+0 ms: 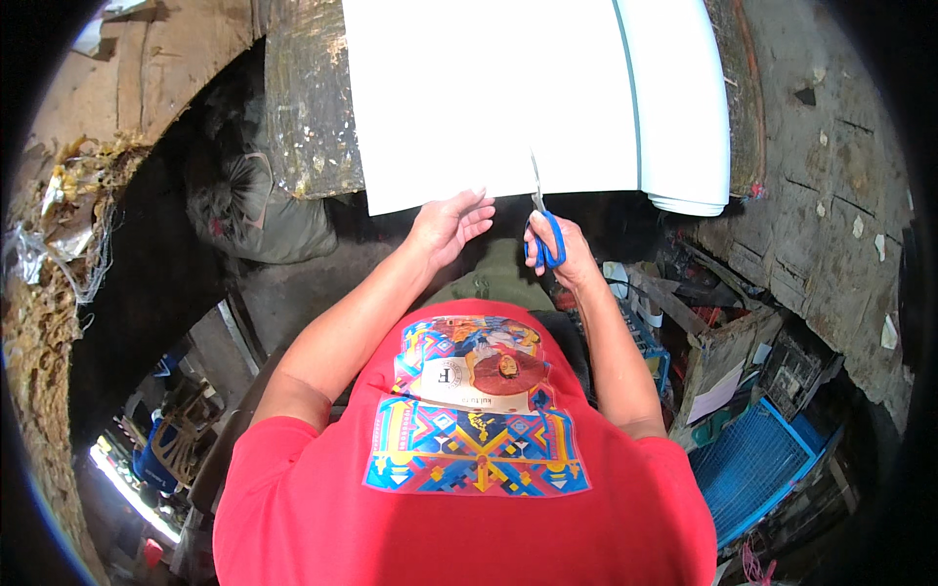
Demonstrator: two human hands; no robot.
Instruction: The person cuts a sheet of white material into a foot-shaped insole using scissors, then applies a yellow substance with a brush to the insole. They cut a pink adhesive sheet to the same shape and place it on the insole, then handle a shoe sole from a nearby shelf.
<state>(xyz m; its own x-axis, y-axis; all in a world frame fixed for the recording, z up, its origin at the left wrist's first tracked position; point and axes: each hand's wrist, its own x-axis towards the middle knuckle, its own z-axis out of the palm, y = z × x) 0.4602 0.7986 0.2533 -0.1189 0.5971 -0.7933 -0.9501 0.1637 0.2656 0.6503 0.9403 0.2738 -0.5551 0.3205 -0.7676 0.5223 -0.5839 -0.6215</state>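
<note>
A large white sheet [489, 98] lies over the board in front of me, its right side curling into a roll [684, 107] beside a dark line. My right hand [570, 252] grips blue-handled scissors [549, 239], fingers in the loops. Their metal blade points away from me and overlaps the sheet's near edge; whether the other blade is beneath it, I cannot tell. To the left, my left hand [451, 229] is at the same near edge, its thumb over the sheet. Its fingers are loosely bent and show just off the edge, apart from the thumb.
Under the sheet is a worn wooden board [311, 107]. A grey-green bag [278, 223] hangs or rests at its left. Weathered planks [811, 146] stand at the right, above a blue mesh crate [752, 474] and clutter. Rough, crumbling wood [49, 283] borders the far left.
</note>
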